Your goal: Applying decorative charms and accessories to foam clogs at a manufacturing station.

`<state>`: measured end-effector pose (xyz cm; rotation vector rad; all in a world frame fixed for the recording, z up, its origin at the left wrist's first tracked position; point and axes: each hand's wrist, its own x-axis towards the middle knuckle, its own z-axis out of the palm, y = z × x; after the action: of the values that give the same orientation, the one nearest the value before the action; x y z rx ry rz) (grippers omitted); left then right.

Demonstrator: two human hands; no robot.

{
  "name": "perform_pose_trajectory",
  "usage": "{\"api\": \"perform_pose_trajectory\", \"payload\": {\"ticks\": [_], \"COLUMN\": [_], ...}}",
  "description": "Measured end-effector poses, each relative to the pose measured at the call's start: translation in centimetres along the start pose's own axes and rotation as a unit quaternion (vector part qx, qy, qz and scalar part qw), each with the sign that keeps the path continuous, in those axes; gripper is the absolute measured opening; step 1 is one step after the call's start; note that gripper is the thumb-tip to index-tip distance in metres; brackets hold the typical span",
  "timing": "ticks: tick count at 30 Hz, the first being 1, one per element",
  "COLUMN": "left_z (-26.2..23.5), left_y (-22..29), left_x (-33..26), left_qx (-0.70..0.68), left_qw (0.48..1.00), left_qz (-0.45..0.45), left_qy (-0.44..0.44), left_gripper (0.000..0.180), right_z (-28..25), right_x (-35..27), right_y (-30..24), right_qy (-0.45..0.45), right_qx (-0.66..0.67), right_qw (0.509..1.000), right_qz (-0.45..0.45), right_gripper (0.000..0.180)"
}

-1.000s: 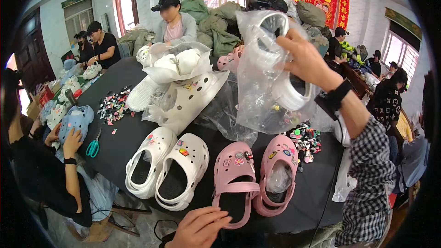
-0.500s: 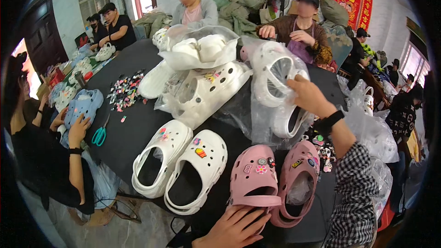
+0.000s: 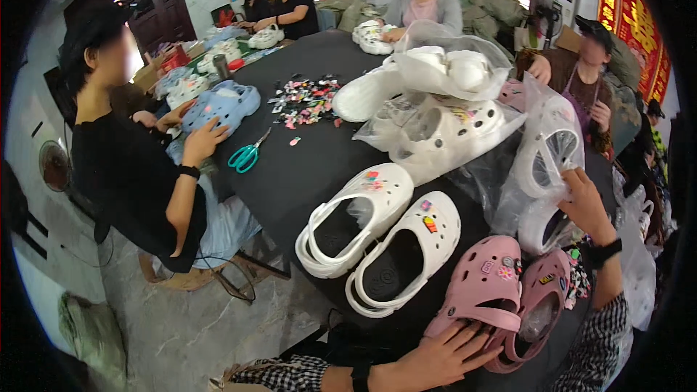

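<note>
My left hand [image 3: 439,356] rests with spread fingers at the heel of a pink clog [image 3: 479,283] fitted with small charms. A second pink clog [image 3: 524,352] stands just right of it, clear plastic inside. My right hand [image 3: 584,207] has its fingers closed on a clear plastic bag [image 3: 506,192] at the table's right side. In that bag lie white clogs [image 3: 536,167]. Left of the pink pair, two unbagged white clogs [image 3: 399,192] with colourful charms sit side by side, toes pointing away from me.
Bagged white clogs [image 3: 465,141] are piled at mid-table. Loose charms [image 3: 308,98] and teal-handled scissors [image 3: 247,158] lie on the black table [image 3: 268,196]. At the left, a person in black [image 3: 138,167] handles a blue clog [image 3: 225,105]. Other people sit across the table.
My view has swung left, so the table and clogs appear farther right. My left hand stays by the pink clog, and my right hand still grips the plastic bag.
</note>
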<state>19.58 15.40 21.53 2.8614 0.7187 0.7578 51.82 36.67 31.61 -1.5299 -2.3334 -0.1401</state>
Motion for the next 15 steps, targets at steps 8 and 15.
{"api": "perform_pose_trajectory", "payload": {"ticks": [8,15], "left_z": [2.9,3.3], "left_y": [-0.2,-0.4], "left_x": [-1.0,-2.0], "left_qx": [-0.070,-0.106], "left_qw": [0.995,0.994], "left_qz": [-0.038,-0.006], "left_qy": [0.061,0.021], "left_gripper": [0.078,0.087], "right_z": [-3.8,-13.1], "right_x": [-4.1,-15.8], "right_y": [-6.8,-8.3], "right_qy": [0.054,0.128], "right_qx": [-0.046,0.132], "right_qw": [0.997,0.977], "right_qz": [0.024,0.106], "right_gripper": [0.079,0.048]}}
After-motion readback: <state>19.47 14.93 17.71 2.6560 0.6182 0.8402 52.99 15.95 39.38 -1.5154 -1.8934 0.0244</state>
